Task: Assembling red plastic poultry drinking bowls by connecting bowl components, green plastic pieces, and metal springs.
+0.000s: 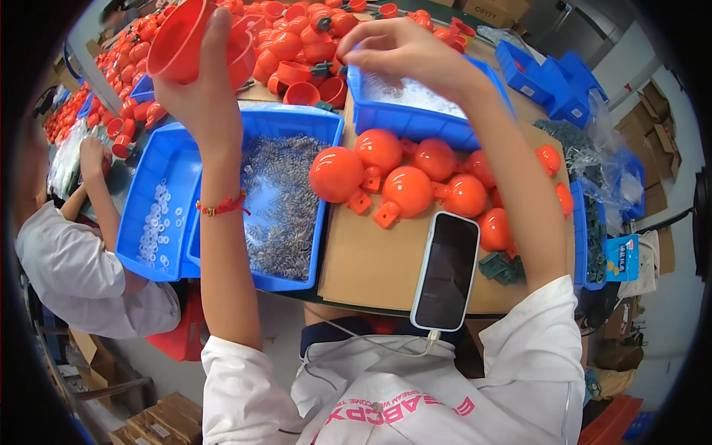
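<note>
My left hand [196, 100] is raised at the upper left, its fingers wrapped round a red cup-shaped plastic shell [176, 44]. A second red curved piece [242, 58] shows just right of my thumb; I cannot tell whether it is held too. My right hand [404, 53] is over a blue bin [415, 124] of small clear or white parts. Its fingers are bent together, and anything between the fingertips is too small to make out. Beyond both hands lies a big heap of red cup-shaped parts [285, 46], some with dark green pieces.
Nearer me stand a blue bin of metal springs [278, 200] and one of white rings [152, 230]. Red balls with tabs [406, 191] and a cabled phone [446, 271] lie on cardboard [363, 259]. A co-worker [104, 245] sits left; more blue bins [552, 81] stand right.
</note>
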`<state>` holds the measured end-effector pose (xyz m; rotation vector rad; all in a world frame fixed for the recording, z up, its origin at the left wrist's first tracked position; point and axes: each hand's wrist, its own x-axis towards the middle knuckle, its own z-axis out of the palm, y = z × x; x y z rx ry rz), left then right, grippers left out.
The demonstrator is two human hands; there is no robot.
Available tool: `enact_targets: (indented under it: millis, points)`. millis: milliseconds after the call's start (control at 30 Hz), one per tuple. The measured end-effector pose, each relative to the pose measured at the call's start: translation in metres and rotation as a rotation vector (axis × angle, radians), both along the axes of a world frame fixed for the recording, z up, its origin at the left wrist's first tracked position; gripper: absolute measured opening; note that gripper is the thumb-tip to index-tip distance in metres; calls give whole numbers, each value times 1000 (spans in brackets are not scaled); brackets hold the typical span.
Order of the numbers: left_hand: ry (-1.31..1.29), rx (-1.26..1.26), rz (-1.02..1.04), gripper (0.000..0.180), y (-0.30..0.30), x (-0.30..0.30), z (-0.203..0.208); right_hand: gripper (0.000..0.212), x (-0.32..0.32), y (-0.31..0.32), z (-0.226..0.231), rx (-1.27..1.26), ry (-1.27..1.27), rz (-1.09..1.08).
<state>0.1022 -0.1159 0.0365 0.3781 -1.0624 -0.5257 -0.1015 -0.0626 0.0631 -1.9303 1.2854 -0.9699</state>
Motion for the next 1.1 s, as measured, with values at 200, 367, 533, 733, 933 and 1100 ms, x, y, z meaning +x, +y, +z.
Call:
enact_targets:
  millis: [200,367,533,733,933,1100]
  points:
    - [-163,17,-56,47,10,-15,-6,17,-102,19,2,35,227,-382]
    - [-312,5,-124,45,24,-22,-7,14,-125,38,-11,9,135,-434]
    - [-451,152,-463,42,47,-35,-6,13,-130,63,-5,24,32,-461]
    - [-655,132,-704,47,59,-44,-11,11,-84,98,16,-20,-194,-195]
    - [-782,180,-830,48,71,-52,-11,10,-59,111,10,-238,-142,-137]
    - [-830,196,-827,51,72,-53,-14,19,-55,113,7,-235,67,-120]
